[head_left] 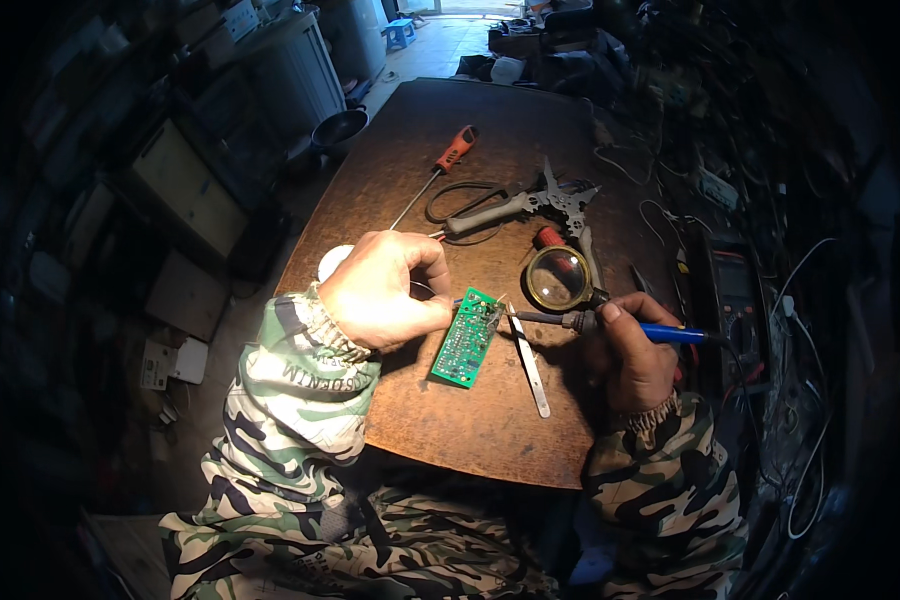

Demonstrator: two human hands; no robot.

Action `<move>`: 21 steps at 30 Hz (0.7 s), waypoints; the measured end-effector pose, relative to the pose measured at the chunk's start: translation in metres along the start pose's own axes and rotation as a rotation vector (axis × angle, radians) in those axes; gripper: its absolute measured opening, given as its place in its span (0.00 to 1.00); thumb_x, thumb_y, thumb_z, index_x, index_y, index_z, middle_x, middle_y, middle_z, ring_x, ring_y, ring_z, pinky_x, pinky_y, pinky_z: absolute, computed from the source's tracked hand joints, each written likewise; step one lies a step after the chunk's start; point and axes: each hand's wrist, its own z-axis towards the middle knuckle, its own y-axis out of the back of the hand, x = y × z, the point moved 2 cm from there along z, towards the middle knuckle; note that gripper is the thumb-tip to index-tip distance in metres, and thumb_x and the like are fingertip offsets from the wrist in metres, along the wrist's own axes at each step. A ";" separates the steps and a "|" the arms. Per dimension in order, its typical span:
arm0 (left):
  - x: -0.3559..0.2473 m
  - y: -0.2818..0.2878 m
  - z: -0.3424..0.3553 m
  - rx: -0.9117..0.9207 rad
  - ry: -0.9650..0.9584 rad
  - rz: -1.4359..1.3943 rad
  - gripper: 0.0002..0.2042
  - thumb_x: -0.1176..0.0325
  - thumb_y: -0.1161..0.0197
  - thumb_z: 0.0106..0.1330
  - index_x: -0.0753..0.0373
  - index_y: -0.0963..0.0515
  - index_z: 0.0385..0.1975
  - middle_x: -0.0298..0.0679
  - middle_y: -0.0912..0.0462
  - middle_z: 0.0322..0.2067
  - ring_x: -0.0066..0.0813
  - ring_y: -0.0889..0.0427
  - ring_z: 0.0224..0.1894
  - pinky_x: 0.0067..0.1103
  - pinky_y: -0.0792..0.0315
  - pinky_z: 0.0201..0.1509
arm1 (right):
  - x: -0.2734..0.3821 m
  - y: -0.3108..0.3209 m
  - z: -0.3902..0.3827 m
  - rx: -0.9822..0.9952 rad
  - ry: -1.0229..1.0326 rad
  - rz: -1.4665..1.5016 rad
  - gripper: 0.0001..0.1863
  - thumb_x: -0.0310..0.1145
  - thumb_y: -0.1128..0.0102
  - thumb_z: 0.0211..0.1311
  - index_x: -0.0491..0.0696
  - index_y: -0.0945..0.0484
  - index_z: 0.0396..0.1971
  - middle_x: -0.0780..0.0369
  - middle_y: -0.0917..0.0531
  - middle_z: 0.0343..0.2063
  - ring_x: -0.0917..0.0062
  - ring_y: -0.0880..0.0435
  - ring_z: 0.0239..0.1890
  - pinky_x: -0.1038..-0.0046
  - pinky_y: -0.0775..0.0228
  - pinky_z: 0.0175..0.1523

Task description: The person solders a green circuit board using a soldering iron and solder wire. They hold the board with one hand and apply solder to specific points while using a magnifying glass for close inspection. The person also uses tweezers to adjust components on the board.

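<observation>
A green circuit board (462, 345) lies on the wooden table. My left hand (380, 290) is curled just left of it, fingers closed on what looks like a thin wire that runs toward the board; the fingertips are partly hidden. My right hand (638, 355) grips a soldering iron with a blue handle (665, 332), its tip at the board's upper right corner. Steel tweezers (527, 370) lie right of the board, under the iron's tip. A magnifying glass (558, 278) is just above the iron.
A red screwdriver (455, 150), grey-handled tool (495, 215), black cable loop and red cylinder (550, 240) lie farther back on the table (350, 200). A multimeter (735, 300) and tangled cables are at right. Cabinets (190, 190), a dark pan (338, 130) and a blue stool (400, 35) stand beyond.
</observation>
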 end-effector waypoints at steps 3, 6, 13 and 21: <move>-0.007 0.002 -0.003 -0.015 0.046 0.016 0.10 0.68 0.28 0.50 0.69 0.19 0.24 0.44 0.15 0.25 0.33 0.15 0.30 0.27 0.23 0.37 | 0.000 -0.002 0.001 0.008 0.011 -0.025 0.11 0.35 0.30 0.62 0.42 0.20 0.31 0.64 0.20 0.20 0.82 0.24 0.17 0.79 0.35 0.22; -0.010 0.002 -0.002 -0.001 0.078 0.024 0.10 0.68 0.28 0.50 0.69 0.18 0.24 0.45 0.15 0.26 0.34 0.14 0.30 0.27 0.23 0.38 | 0.001 -0.003 0.002 0.012 0.016 -0.068 0.12 0.35 0.31 0.62 0.42 0.20 0.32 0.64 0.20 0.19 0.82 0.24 0.17 0.79 0.35 0.22; -0.003 0.002 -0.003 0.017 0.079 0.039 0.07 0.69 0.28 0.52 0.64 0.18 0.26 0.37 0.17 0.26 0.25 0.17 0.29 0.24 0.25 0.35 | 0.001 -0.004 0.001 0.016 0.015 -0.081 0.12 0.37 0.31 0.62 0.42 0.21 0.31 0.64 0.21 0.20 0.82 0.24 0.17 0.78 0.34 0.22; 0.001 -0.006 -0.001 0.055 -0.041 -0.258 0.07 0.70 0.30 0.63 0.67 0.17 0.32 0.38 0.16 0.27 0.21 0.17 0.30 0.21 0.25 0.32 | 0.012 -0.014 -0.006 0.076 0.162 0.082 0.25 0.38 0.36 0.71 0.36 0.25 0.60 0.51 0.15 0.42 0.73 0.15 0.35 0.73 0.20 0.40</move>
